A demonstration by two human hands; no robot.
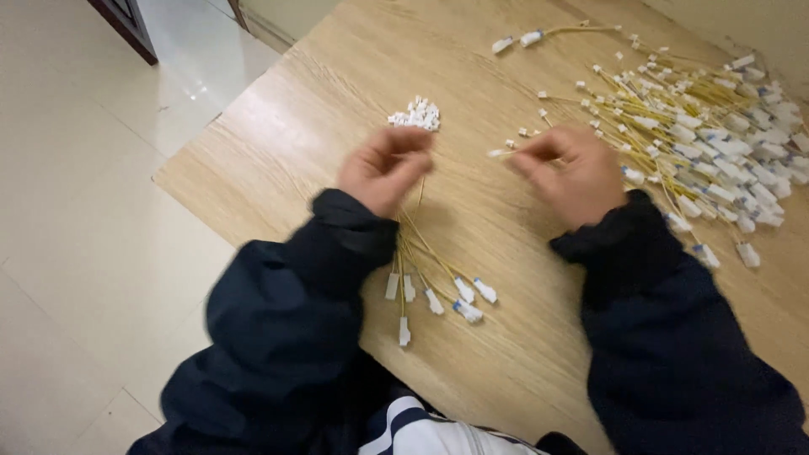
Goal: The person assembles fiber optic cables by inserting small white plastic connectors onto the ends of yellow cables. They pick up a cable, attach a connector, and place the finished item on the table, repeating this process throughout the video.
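Observation:
My left hand [383,168] hovers over the wooden table [320,126] with fingers curled, just below a small heap of white plastic connectors [415,115]; whether it pinches anything is unclear. A small bundle of yellow wires with white ends [430,278] lies under and below that hand. My right hand [569,173] pinches one thin yellow wire with a white tip [501,152] that points left. Both hands are motion-blurred.
A large pile of yellow wires with white plugs [708,135] covers the table's right side. A few loose wires [539,38] lie at the far edge. Pale tiled floor [84,211] lies to the left, beyond the table's edge.

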